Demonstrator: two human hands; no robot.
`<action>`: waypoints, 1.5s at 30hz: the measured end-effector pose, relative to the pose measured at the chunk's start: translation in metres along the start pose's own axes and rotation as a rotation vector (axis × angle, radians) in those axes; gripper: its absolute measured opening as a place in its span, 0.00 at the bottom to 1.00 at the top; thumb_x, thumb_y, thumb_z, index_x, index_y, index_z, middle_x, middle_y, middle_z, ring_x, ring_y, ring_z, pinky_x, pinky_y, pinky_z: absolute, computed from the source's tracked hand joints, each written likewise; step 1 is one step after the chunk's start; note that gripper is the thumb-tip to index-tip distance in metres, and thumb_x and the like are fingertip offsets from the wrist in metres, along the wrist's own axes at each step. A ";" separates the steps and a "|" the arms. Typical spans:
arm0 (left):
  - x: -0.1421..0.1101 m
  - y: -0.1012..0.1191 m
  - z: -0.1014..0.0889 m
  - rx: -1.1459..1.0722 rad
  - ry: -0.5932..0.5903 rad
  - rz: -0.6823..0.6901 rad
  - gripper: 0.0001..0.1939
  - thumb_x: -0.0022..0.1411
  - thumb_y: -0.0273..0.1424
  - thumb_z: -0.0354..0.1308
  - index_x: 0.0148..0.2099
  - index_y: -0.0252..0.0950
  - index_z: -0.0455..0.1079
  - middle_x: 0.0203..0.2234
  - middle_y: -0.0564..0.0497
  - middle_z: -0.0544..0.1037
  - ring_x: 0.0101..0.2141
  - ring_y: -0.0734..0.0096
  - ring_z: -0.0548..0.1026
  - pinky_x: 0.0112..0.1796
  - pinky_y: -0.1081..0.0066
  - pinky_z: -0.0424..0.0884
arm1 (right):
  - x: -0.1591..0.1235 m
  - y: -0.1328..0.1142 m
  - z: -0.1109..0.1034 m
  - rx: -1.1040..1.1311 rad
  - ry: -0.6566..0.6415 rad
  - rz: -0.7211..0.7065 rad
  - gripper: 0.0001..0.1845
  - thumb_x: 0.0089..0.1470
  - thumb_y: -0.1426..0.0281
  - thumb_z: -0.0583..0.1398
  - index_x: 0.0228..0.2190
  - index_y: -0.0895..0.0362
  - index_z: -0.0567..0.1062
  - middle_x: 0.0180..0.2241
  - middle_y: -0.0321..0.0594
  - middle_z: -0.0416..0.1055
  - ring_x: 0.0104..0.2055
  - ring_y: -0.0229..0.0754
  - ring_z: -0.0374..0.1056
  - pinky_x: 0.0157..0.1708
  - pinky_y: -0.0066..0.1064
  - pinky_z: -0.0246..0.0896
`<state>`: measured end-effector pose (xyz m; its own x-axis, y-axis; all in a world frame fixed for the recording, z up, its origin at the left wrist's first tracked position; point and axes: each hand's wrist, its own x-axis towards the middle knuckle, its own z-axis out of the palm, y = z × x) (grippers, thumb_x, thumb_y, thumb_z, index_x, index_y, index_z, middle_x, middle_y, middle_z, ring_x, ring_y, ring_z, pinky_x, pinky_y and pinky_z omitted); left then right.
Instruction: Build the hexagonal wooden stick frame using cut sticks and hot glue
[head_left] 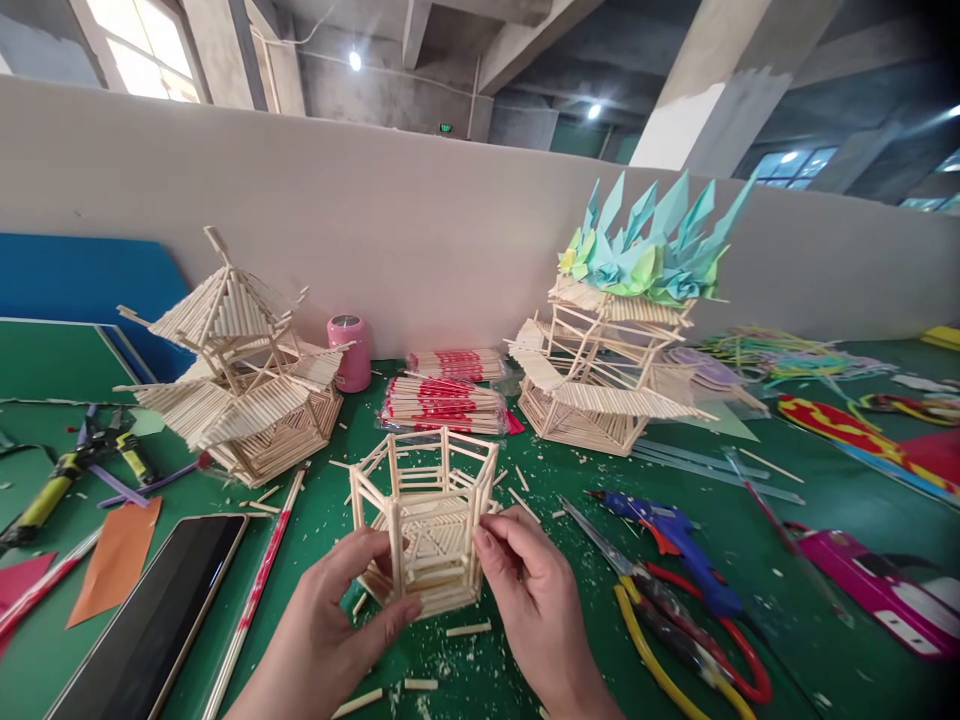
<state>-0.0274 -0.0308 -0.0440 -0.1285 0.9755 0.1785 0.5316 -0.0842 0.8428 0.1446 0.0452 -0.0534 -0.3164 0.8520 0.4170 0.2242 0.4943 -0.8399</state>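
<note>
A small six-sided frame of thin wooden sticks [433, 540] stands upright on the green table in front of me, with a lattice floor and open sides. My left hand [322, 615] holds its front left corner, the thumb low in front and the fingers partly hidden behind the post. On the opposite side, my right hand [534, 590] pinches the front right post between thumb and fingers. Cut stick pieces [469, 629] and shavings lie around the base.
Stick pavilions stand behind left [247, 410] and right, the right one topped with paper flowers [667, 240]. Bundled sticks [446, 405] lie between them. Scissors [660, 610], a blue glue gun [667, 530] and a magenta power strip [877, 580] sit right; a phone [157, 620] lies left.
</note>
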 end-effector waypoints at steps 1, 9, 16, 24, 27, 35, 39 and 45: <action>-0.001 0.000 0.001 0.044 0.019 0.010 0.11 0.56 0.36 0.58 0.41 0.39 0.71 0.32 0.51 0.77 0.30 0.72 0.73 0.32 0.75 0.72 | 0.000 0.000 0.000 0.005 0.001 -0.003 0.11 0.58 0.68 0.54 0.27 0.58 0.72 0.25 0.36 0.62 0.26 0.34 0.60 0.24 0.22 0.57; -0.002 -0.004 0.010 0.146 0.088 0.074 0.08 0.58 0.35 0.55 0.38 0.38 0.71 0.28 0.52 0.77 0.28 0.74 0.74 0.30 0.76 0.72 | -0.003 0.003 0.001 0.003 -0.003 -0.016 0.09 0.58 0.70 0.54 0.30 0.59 0.72 0.26 0.36 0.62 0.26 0.34 0.60 0.24 0.23 0.57; -0.003 -0.003 0.011 0.053 0.058 0.047 0.07 0.58 0.35 0.55 0.34 0.38 0.71 0.23 0.54 0.75 0.24 0.76 0.72 0.27 0.78 0.71 | -0.004 0.002 0.002 0.005 -0.002 -0.009 0.08 0.58 0.70 0.54 0.30 0.58 0.73 0.26 0.35 0.61 0.25 0.33 0.59 0.22 0.22 0.56; -0.001 -0.003 0.010 -0.004 0.045 0.042 0.06 0.58 0.34 0.55 0.34 0.38 0.72 0.23 0.55 0.75 0.24 0.76 0.72 0.27 0.80 0.70 | -0.004 0.003 0.002 0.016 -0.003 -0.009 0.08 0.58 0.70 0.54 0.30 0.59 0.73 0.26 0.36 0.62 0.26 0.34 0.60 0.23 0.23 0.57; 0.000 -0.002 0.009 -0.017 0.046 0.033 0.07 0.58 0.34 0.55 0.32 0.37 0.72 0.23 0.54 0.75 0.24 0.76 0.72 0.26 0.79 0.70 | -0.005 0.003 0.002 0.016 -0.001 -0.003 0.08 0.58 0.70 0.55 0.31 0.59 0.73 0.26 0.36 0.62 0.26 0.34 0.61 0.23 0.23 0.57; -0.001 0.001 0.007 -0.010 0.017 -0.006 0.08 0.58 0.35 0.55 0.33 0.37 0.73 0.23 0.53 0.75 0.25 0.74 0.72 0.27 0.77 0.71 | -0.004 0.001 0.002 0.018 -0.001 0.004 0.08 0.57 0.70 0.55 0.30 0.58 0.73 0.26 0.37 0.62 0.26 0.35 0.61 0.22 0.24 0.57; 0.000 0.000 0.007 -0.028 0.032 -0.003 0.07 0.57 0.34 0.56 0.33 0.38 0.73 0.23 0.54 0.75 0.24 0.74 0.72 0.27 0.78 0.71 | -0.004 0.001 0.001 0.012 0.000 0.005 0.09 0.58 0.70 0.54 0.29 0.58 0.72 0.26 0.37 0.62 0.26 0.35 0.61 0.23 0.24 0.57; 0.000 0.001 0.007 -0.021 0.024 -0.019 0.07 0.57 0.34 0.56 0.33 0.37 0.72 0.22 0.54 0.75 0.24 0.75 0.72 0.27 0.78 0.70 | -0.004 0.000 0.002 0.014 -0.003 0.021 0.09 0.58 0.70 0.54 0.28 0.58 0.72 0.26 0.36 0.61 0.24 0.34 0.59 0.21 0.23 0.56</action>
<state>-0.0210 -0.0294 -0.0463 -0.1590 0.9717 0.1746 0.5112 -0.0702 0.8566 0.1445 0.0413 -0.0557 -0.3142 0.8618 0.3983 0.2178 0.4737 -0.8533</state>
